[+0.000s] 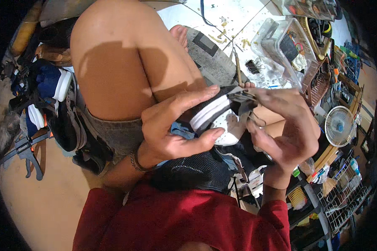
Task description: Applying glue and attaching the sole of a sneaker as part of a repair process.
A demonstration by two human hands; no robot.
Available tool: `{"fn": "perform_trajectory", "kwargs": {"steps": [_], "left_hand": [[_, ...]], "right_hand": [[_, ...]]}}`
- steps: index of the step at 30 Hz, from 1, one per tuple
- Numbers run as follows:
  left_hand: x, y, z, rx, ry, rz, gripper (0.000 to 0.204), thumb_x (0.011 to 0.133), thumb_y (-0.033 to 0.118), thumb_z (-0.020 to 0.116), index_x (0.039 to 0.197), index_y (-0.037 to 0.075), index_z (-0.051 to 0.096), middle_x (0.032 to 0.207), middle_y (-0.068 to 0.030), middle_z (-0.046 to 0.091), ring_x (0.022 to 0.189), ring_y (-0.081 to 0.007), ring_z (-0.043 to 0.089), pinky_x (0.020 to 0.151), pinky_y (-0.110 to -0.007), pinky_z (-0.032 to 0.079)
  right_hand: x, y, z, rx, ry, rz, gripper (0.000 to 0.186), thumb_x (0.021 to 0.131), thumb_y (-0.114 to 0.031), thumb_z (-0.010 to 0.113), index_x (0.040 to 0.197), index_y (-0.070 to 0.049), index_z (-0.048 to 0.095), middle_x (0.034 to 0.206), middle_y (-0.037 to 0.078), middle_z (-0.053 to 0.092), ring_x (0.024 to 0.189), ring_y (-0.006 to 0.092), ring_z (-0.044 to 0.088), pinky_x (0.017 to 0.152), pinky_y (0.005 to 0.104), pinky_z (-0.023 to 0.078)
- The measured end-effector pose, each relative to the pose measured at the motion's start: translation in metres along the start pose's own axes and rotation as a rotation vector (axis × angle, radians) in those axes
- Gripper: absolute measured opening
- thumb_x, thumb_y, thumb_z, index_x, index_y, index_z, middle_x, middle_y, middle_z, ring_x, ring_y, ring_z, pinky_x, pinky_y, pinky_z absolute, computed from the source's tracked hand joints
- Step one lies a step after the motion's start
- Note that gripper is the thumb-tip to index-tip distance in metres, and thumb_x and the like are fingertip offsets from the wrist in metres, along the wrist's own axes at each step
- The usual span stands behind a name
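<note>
A shoe (227, 127) with dark upper material and a white sole is held over my lap, its white speckled part turned toward me. My left hand (171, 129) grips its left side, thumb below and fingers along the top. My right hand (285, 125) is at the shoe's right end, slightly blurred, with bent fingers and the thumb drawn in. A thin curved strip or wire (257, 119) shows beside the right thumb; what the fingers pinch is not clear. Black mesh material (192, 173) lies on my lap below the shoe.
Several shoes (63, 85) are piled at my left beside a bar clamp (27, 150). Ahead, a wooden-handled tool (238, 69) leans near a grey pad (209, 58) and scattered scraps. A clear plastic bin (276, 39), a small fan (340, 126) and a wire rack (341, 201) stand at the right.
</note>
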State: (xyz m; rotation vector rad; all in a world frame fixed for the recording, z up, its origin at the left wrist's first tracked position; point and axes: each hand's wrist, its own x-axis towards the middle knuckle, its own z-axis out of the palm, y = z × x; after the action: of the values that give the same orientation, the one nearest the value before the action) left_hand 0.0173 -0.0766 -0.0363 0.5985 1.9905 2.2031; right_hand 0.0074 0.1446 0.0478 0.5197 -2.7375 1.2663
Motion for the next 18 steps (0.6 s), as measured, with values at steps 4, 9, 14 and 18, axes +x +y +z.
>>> {"fn": "perform_trajectory", "kwargs": {"steps": [4,9,14,18], "left_hand": [[-0.002,0.010,0.004,-0.143,-0.015,-0.031,0.062,0.080,0.006,0.081,0.125,-0.019,0.046,0.121,-0.0325,0.061,0.112,-0.0321,0.063,0.099,-0.039,0.049],[-0.011,0.005,0.006,-0.053,-0.013,0.026,0.056,0.084,0.005,0.077,0.125,-0.018,0.047,0.122,-0.0340,0.060,0.114,-0.0340,0.063,0.101,-0.041,0.048],[-0.009,0.007,0.009,-0.028,0.012,0.027,0.050,0.087,0.005,0.074,0.123,-0.018,0.049,0.122,-0.0347,0.060,0.115,-0.0349,0.063,0.102,-0.042,0.048],[-0.005,0.001,0.014,0.043,0.157,0.070,0.043,0.082,0.009,0.080,0.114,-0.011,0.060,0.111,-0.0255,0.070,0.094,-0.0251,0.073,0.079,-0.031,0.058]], "right_hand": [[-0.003,-0.006,-0.008,-0.019,0.075,0.001,0.035,0.067,-0.020,0.086,0.091,0.002,0.072,0.087,0.013,0.075,0.080,0.0276,0.073,0.070,0.0328,0.057],[-0.004,0.001,-0.005,-0.053,0.140,-0.105,0.033,0.066,-0.021,0.086,0.086,0.000,0.071,0.083,0.011,0.074,0.074,0.0247,0.072,0.069,0.0337,0.058],[0.001,0.011,-0.002,0.003,0.117,-0.312,0.030,0.065,-0.017,0.088,0.088,-0.004,0.073,0.082,0.006,0.072,0.073,0.0206,0.072,0.059,0.0258,0.057],[0.010,0.017,-0.002,-0.035,0.058,-0.396,0.032,0.066,-0.015,0.087,0.092,-0.001,0.073,0.082,0.007,0.072,0.075,0.0213,0.071,0.059,0.0262,0.056]]}}
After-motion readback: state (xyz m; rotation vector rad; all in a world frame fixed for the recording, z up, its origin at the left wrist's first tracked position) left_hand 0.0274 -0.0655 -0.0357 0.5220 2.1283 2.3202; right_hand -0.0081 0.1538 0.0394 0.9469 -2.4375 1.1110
